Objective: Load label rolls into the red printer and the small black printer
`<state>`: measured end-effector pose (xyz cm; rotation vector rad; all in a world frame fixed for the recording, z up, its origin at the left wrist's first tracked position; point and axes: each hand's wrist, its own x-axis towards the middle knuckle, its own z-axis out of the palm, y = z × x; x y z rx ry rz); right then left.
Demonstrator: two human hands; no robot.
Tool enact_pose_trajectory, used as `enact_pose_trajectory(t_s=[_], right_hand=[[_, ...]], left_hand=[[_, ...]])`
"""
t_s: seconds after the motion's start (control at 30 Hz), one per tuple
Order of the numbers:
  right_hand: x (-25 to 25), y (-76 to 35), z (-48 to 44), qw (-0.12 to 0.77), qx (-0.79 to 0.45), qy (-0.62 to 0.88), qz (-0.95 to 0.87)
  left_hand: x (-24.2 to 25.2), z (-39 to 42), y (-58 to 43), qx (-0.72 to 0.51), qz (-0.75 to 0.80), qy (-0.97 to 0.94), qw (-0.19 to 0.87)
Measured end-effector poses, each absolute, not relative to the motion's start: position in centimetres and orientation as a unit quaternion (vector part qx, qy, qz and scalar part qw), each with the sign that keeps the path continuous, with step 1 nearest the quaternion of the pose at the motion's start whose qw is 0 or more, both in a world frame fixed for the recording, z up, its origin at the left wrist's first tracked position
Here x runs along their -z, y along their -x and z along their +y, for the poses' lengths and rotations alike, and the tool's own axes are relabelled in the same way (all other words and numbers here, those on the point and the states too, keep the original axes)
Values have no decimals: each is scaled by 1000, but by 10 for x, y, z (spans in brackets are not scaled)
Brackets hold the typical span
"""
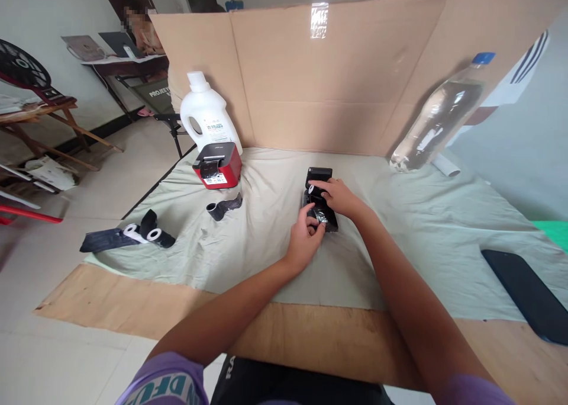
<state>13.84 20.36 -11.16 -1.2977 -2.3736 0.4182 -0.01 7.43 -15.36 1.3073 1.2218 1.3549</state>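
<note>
In the middle of the cloth lies a black open case-like device, its exact kind unclear. A small black ribbon roll with a white core sits in it. My right hand reaches in from the right, with its fingers closed about the roll. My left hand is at the near left side, its fingers curled on shiny black film over the device's near part. Fingers partly hide both the roll and the film.
Left are a red-and-black label printer, a white jug, a loose black roll and further ribbon rolls. Right are a water bottle and a phone. A cardboard screen stands behind; a person sits beyond.
</note>
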Motion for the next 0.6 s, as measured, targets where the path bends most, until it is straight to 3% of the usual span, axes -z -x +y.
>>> enact_pose_trajectory(t_s=[0.17, 0.33, 0.6], right_hand=[[113, -132, 196, 154, -74, 482, -859], [114, -127, 193, 181, -50, 530, -827], [122, -136, 208, 388, -92, 537, -743]], left_hand=[[154, 74, 0, -548, 484, -525, 436], [150, 73, 0, -542, 490, -527, 434], [151, 76, 3, -576, 462, -519, 431]])
